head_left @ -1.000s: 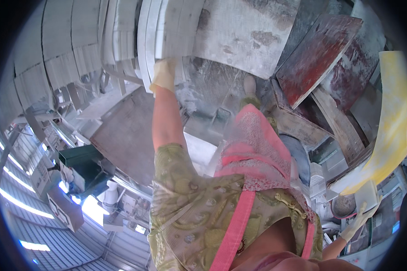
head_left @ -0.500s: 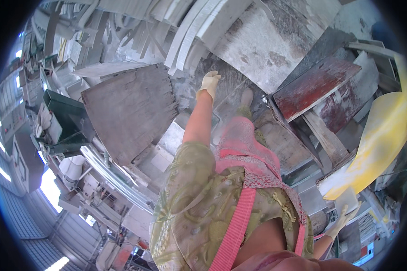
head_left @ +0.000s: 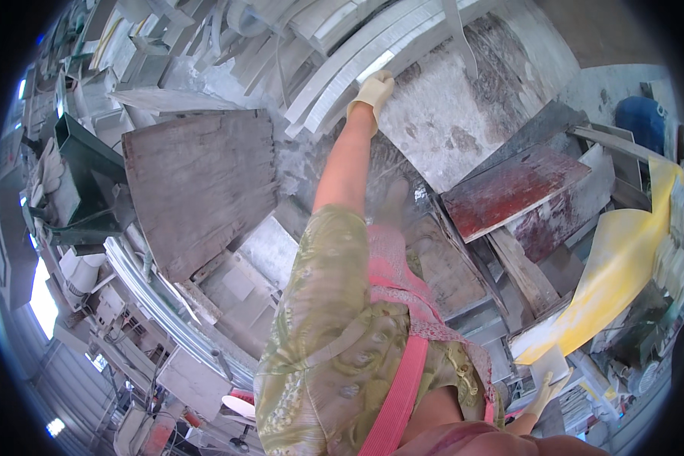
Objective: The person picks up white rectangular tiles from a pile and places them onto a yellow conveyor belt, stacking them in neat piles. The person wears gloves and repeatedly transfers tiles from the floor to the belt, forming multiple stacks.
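Gloved in cream, my left hand (head_left: 374, 90) reaches far ahead with its fingers curled at the edge of a stack of long pale strips (head_left: 334, 80). A bright white strip (head_left: 375, 67) shows just beyond the fingers, which seem closed on it; the exact grip is partly hidden. Low at the right, my right hand (head_left: 546, 391), in a matching glove, holds a small light-grey flat piece (head_left: 549, 366). That piece overlaps the lower end of a yellow-and-white sheet (head_left: 608, 273).
A large grey-brown board (head_left: 201, 186) stands left of my left arm. A whitish slab (head_left: 448, 114) lies to the hand's right. Nearer are a reddish board (head_left: 513, 186) and a wooden plank (head_left: 520, 266). A green metal frame (head_left: 91, 182) and a blue barrel (head_left: 640, 121) stand farther out.
My left hand has moved forward and slightly right, from above the floor to the pale strips, and its fingers have curled in. The right hand keeps the grey piece. The view has shifted.
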### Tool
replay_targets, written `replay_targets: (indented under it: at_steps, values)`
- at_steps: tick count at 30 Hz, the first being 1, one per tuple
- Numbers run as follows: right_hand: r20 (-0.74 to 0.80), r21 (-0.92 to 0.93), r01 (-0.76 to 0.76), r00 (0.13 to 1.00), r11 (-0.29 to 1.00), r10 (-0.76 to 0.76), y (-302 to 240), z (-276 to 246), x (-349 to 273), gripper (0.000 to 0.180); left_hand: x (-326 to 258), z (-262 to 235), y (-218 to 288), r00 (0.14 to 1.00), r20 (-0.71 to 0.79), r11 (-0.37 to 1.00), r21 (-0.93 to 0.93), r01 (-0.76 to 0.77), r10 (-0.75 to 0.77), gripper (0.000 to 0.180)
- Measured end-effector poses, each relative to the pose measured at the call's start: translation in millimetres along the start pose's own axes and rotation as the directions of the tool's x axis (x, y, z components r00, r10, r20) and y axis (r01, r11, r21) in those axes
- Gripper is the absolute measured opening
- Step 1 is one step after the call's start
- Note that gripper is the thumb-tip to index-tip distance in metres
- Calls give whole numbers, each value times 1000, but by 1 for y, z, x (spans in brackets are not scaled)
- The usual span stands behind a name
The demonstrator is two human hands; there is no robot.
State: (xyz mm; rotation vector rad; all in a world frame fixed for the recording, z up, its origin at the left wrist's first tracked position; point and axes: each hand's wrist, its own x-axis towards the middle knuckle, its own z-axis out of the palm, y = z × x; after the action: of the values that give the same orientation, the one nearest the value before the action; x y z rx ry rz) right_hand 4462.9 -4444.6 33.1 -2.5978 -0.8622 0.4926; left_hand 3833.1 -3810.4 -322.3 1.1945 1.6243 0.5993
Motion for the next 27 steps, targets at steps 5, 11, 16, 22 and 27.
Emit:
replay_targets:
  at_steps: [5, 11, 16, 22, 27]
  values:
    - [23, 17, -49, 999, 999, 48, 11, -9, 1, 86, 21, 29, -9, 968, -249, 993, 113, -12, 40, 38]
    - [15, 39, -48, 999, 998, 47, 25, -10, -9, 87, 42, 44, -24, 928, -306, 977, -92, 191, -210, 37]
    - [19, -70, 42, 999, 997, -40, 34, -10, -10, 88, 18, 35, 11, 906, -290, 949, -155, 274, -309, 37]
    - [-40, -77, 67, 997, 995, -70, 21, 2, -6, 85, -10, 12, 65, 977, -68, 900, 380, 214, -204, 56]
    - [-76, -201, 96, 991, 975, -113, -14, 17, -15, 77, -150, 73, 106, 988, 140, 990, -119, 81, -64, 45]
